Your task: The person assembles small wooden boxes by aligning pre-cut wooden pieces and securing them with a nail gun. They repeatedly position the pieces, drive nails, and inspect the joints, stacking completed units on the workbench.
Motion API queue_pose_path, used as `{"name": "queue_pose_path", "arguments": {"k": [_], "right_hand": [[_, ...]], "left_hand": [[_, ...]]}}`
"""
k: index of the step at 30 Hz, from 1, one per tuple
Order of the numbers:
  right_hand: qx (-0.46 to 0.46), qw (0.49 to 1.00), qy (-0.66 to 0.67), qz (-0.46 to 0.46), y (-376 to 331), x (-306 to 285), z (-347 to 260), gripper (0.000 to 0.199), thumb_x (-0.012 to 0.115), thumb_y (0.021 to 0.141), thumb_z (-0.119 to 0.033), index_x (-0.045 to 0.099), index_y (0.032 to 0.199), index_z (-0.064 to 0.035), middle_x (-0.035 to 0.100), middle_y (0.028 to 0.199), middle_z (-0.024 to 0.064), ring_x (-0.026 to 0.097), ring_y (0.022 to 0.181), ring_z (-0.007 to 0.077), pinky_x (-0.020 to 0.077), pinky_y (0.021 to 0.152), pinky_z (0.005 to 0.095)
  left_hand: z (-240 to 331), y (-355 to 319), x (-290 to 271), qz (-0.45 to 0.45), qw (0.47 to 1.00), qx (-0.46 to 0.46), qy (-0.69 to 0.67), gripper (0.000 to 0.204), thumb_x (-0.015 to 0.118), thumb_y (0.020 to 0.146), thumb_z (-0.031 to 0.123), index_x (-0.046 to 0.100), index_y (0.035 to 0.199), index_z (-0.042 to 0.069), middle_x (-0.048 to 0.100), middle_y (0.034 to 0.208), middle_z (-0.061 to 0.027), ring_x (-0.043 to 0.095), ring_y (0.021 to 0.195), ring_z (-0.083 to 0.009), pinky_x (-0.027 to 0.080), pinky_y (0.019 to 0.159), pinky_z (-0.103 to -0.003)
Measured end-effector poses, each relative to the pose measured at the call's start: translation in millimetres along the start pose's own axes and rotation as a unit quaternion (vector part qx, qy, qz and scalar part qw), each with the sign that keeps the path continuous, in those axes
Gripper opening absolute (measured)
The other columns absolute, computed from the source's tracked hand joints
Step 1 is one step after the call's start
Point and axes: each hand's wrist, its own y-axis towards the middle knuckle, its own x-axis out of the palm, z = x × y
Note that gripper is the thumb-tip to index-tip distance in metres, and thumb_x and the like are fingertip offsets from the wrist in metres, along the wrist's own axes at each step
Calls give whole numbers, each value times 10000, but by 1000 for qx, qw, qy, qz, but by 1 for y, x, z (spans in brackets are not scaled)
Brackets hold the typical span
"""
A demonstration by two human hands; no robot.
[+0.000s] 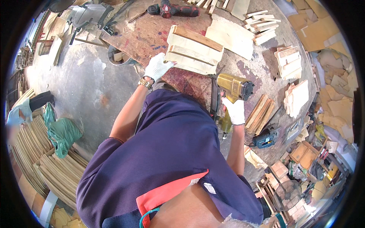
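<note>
My left hand (157, 67), in a white glove with a watch at the wrist, grips the near left corner of a pale wooden panel (178, 65). Two wooden strips, a darker brown one (198, 38) and a paler one (193, 55), lie across that panel. In my right hand (234, 111), also gloved, is a yellow-green nail gun (232, 86), its handle inside my closed fingers. The gun's long dark magazine (214, 93) points toward the table beside my body, just right of the panel.
Behind the panel lie another pale panel (230, 36) and a red-black cordless drill (173, 10). Wooden strips (260, 114), a blue jigsaw (266, 137) and stacked boards (288, 62) sit to the right. Far left, a green bag (64, 133) rests by stacked wood (61, 171).
</note>
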Motion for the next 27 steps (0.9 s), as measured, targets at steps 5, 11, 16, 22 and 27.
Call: {"name": "queue_pose_path", "arguments": {"k": [5, 11, 16, 22, 27], "right_hand": [[17, 1000, 2, 9, -4, 7, -14, 147, 728, 907, -119, 727, 1007, -11, 681, 775, 24, 546, 535, 75, 444, 494, 262], [-31, 996, 74, -42, -9, 24, -40, 188, 724, 898, -76, 727, 1075, -13, 736, 974, 26, 556, 555, 70, 464, 507, 256], [-24, 998, 3, -57, 2, 33, -43, 196, 729, 896, -73, 730, 1085, -20, 736, 963, 25, 573, 569, 65, 474, 517, 247], [-5, 997, -41, -64, 2, 32, -48, 262, 739, 896, -78, 705, 1151, -27, 744, 1006, 19, 574, 570, 61, 495, 529, 240], [-45, 996, -9, -78, -2, 44, -67, 319, 740, 894, -69, 672, 1204, -35, 749, 1038, 10, 580, 584, 58, 509, 537, 226]], "left_hand": [[0, 2, 0, 3, 1000, 14, -6, 616, 746, 823, 591, 625, 878, -10, 684, 840, -226, 675, 808, -379, 507, 705, -449], [1, 0, 2, 31, 999, 26, -17, 604, 757, 819, 582, 612, 860, -3, 682, 812, -219, 682, 793, -370, 508, 687, -441], [0, 1, 3, 15, 1000, 0, -11, 599, 758, 820, 584, 613, 885, 6, 691, 832, -208, 685, 791, -363, 508, 682, -441], [-3, 0, 6, 28, 999, 11, -22, 595, 761, 817, 579, 592, 889, 13, 674, 815, -203, 676, 780, -359, 498, 678, -445], [-8, 3, 6, 12, 999, 37, -17, 531, 706, 884, 531, 565, 955, 24, 670, 842, -222, 660, 807, -416, 498, 694, -470]]}}
